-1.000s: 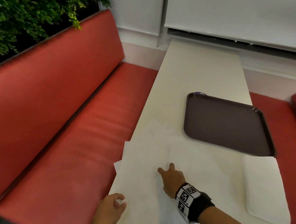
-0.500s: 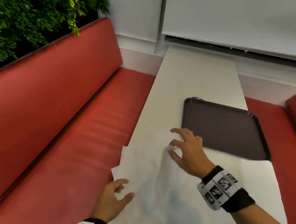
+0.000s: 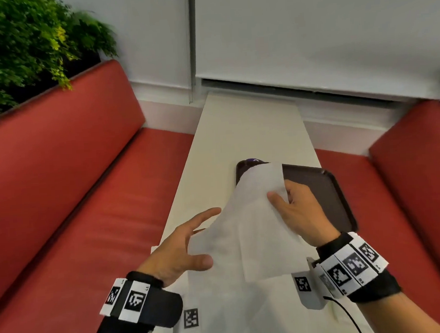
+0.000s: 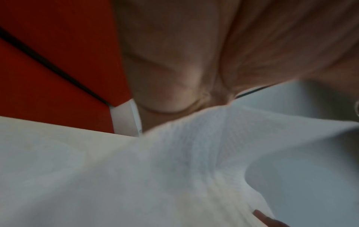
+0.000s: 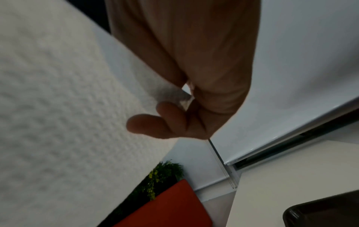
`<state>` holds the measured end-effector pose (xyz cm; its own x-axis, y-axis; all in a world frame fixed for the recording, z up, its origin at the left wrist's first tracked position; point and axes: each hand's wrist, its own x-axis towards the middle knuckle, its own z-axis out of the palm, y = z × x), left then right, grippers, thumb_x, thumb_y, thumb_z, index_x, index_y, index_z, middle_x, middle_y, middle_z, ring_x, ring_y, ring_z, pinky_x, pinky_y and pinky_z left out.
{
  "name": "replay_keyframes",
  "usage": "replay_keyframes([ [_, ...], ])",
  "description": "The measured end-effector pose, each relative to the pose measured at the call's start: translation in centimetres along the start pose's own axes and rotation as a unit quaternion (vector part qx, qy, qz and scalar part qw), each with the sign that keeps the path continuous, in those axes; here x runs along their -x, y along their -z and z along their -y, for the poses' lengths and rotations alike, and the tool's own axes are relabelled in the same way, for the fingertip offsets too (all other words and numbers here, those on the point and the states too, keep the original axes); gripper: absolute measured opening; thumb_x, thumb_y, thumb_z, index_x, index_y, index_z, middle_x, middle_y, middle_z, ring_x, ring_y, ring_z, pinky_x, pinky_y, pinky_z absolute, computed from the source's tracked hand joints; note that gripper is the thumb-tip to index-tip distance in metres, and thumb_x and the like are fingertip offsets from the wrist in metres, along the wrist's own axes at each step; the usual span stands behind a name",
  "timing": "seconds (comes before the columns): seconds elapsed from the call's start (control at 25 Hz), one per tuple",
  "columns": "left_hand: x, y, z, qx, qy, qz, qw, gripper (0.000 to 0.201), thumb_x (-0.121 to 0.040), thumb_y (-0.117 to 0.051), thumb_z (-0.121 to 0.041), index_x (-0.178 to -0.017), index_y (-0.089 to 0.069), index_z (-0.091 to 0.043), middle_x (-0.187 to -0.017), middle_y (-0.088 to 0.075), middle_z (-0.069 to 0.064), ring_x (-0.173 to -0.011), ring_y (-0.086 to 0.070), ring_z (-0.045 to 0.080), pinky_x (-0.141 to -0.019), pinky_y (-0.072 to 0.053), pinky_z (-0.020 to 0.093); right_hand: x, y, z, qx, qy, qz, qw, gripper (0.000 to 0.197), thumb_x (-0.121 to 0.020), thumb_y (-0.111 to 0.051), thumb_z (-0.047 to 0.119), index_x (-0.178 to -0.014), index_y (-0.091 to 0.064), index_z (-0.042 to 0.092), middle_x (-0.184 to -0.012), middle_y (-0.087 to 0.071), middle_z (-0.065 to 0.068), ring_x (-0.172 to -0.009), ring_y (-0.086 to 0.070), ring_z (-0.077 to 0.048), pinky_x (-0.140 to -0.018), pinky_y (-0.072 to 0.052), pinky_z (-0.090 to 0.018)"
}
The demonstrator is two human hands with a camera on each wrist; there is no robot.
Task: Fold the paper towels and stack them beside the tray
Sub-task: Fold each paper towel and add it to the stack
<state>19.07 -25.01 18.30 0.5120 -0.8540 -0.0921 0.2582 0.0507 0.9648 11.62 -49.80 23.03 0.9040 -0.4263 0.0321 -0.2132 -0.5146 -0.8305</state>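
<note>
A white paper towel (image 3: pixel 251 231) hangs in the air over the table, its top corner in front of the dark tray (image 3: pixel 329 195). My right hand (image 3: pixel 280 196) pinches the towel's right edge between thumb and fingers; the right wrist view shows that pinch (image 5: pixel 174 107) on the embossed sheet (image 5: pixel 58 107). My left hand (image 3: pixel 197 239) is open with fingers spread at the towel's lower left corner, thumb in front and fingers behind it. In the left wrist view the towel (image 4: pixel 194 153) lies just under the left hand (image 4: pixel 174 61). More white towels (image 3: pixel 222 310) lie flat on the table near me.
The narrow cream table (image 3: pixel 250 128) runs away from me to a wall with a white blind (image 3: pixel 308 32). Red benches stand on the left (image 3: pixel 74 201) and right (image 3: pixel 410 180). A green plant (image 3: pixel 26 49) sits behind the left bench. The tray (image 5: pixel 326 212) lies toward the table's right edge.
My right hand took hold of a towel on the table and lifted it up in front of the tray. My left hand rose from the table's left edge toward the towel's lower corner.
</note>
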Motion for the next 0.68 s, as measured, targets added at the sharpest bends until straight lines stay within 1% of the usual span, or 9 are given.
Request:
replay_keyframes([
  [0.04, -0.3, -0.3, 0.0, -0.037, -0.001, -0.017, 0.999, 0.102, -0.043, -0.089, -0.046, -0.132, -0.048, -0.022, -0.129, -0.058, 0.007, -0.12, -0.055, 0.027, -0.1, -0.043, 0.049, 0.1, 0.5, -0.5, -0.011, -0.015, 0.002, 1.0, 0.019, -0.094, -0.055, 0.024, -0.108, -0.065, 0.015, -0.101, -0.07, 0.003, -0.091, -0.067, -0.015, -0.083, -0.056, -0.039],
  [0.08, -0.5, -0.7, -0.1, -0.062, -0.003, -0.045, 0.997, 0.089, -0.047, -0.089, -0.045, -0.125, -0.054, -0.021, -0.123, -0.063, 0.007, -0.115, -0.059, 0.026, -0.097, -0.046, 0.047, 0.2, 0.9, -0.8, -0.031, -0.028, 0.003, 0.999, 0.02, -0.094, -0.055, 0.024, -0.109, -0.065, 0.015, -0.102, -0.071, 0.002, -0.091, -0.068, -0.016, -0.084, -0.056, -0.041],
  [0.16, -1.2, -1.5, -0.4, -0.049, -0.006, -0.124, 0.991, 0.059, -0.06, -0.081, -0.043, -0.11, -0.065, -0.016, -0.109, -0.07, 0.007, -0.105, -0.065, 0.029, -0.089, -0.052, 0.044, 0.8, 1.7, -1.2, -0.093, -0.048, 0.022, 0.994, 0.022, -0.094, -0.057, 0.025, -0.111, -0.065, 0.014, -0.103, -0.073, 0.001, -0.093, -0.07, -0.018, -0.084, -0.057, -0.043],
  [0.24, -1.9, -2.1, -0.9, -0.009, -0.011, -0.188, 0.982, 0.036, -0.074, -0.069, -0.029, -0.103, -0.067, -0.008, -0.102, -0.073, 0.01, -0.098, -0.067, 0.031, -0.083, -0.055, 0.041, 1.6, 2.5, -1.4, -0.177, -0.072, 0.077, 0.979, 0.031, -0.09, -0.061, 0.028, -0.116, -0.063, 0.012, -0.109, -0.072, -0.002, -0.098, -0.07, -0.022, -0.086, -0.055, -0.043],
  [0.32, -2.3, -2.3, -1.3, -0.007, -0.025, -0.221, 0.975, 0.023, -0.081, -0.062, -0.018, -0.1, -0.068, -0.005, -0.098, -0.073, 0.011, -0.093, -0.068, 0.029, -0.079, -0.057, 0.037, 2.5, 3.1, -1.7, -0.248, -0.116, 0.136, 0.952, 0.035, -0.086, -0.063, 0.024, -0.117, -0.063, 0.008, -0.113, -0.071, -0.008, -0.102, -0.068, -0.028, -0.088, -0.055, -0.045],
  [0.36, -2.4, -2.4, -1.5, -0.008, -0.028, -0.225, 0.974, 0.019, -0.083, -0.061, -0.014, -0.098, -0.068, -0.004, -0.097, -0.073, 0.011, -0.09, -0.069, 0.027, -0.078, -0.058, 0.035, 2.9, 3.3, -1.9, -0.263, -0.128, 0.156, 0.943, 0.034, -0.086, -0.062, 0.019, -0.116, -0.063, 0.005, -0.113, -0.071, -0.011, -0.102, -0.068, -0.03, -0.087, -0.055, -0.045],
  [0.48, -2.4, -2.4, -1.9, -0.005, -0.026, -0.211, 0.977, 0.021, -0.081, -0.061, -0.014, -0.098, -0.067, -0.003, -0.098, -0.073, 0.014, -0.089, -0.069, 0.028, -0.077, -0.058, 0.037, 3.5, 4.0, -2.2, -0.262, -0.114, 0.164, 0.944, 0.027, -0.09, -0.056, 0.009, -0.115, -0.063, 0.002, -0.113, -0.07, -0.014, -0.103, -0.068, -0.031, -0.083, -0.058, -0.041],
  [0.6, -2.5, -2.4, -2.2, 0.004, -0.026, -0.178, 0.984, 0.025, -0.082, -0.061, -0.012, -0.104, -0.064, -0.001, -0.104, -0.071, 0.015, -0.094, -0.068, 0.03, -0.08, -0.058, 0.038, 3.7, 4.7, -2.4, -0.292, -0.079, 0.136, 0.944, 0.03, -0.089, -0.055, 0.01, -0.117, -0.063, 0.003, -0.114, -0.069, -0.014, -0.104, -0.067, -0.03, -0.081, -0.058, -0.038],
  [0.68, -2.7, -2.1, -1.9, 0.024, -0.039, -0.159, 0.986, 0.03, -0.079, -0.07, -0.012, -0.106, -0.065, 0.0, -0.107, -0.07, 0.016, -0.098, -0.067, 0.029, -0.08, -0.057, 0.036, 4.0, 5.0, -2.3, -0.315, -0.056, 0.11, 0.941, 0.029, -0.083, -0.06, 0.014, -0.109, -0.068, 0.006, -0.108, -0.072, -0.014, -0.099, -0.069, -0.028, -0.077, -0.058, -0.032],
])
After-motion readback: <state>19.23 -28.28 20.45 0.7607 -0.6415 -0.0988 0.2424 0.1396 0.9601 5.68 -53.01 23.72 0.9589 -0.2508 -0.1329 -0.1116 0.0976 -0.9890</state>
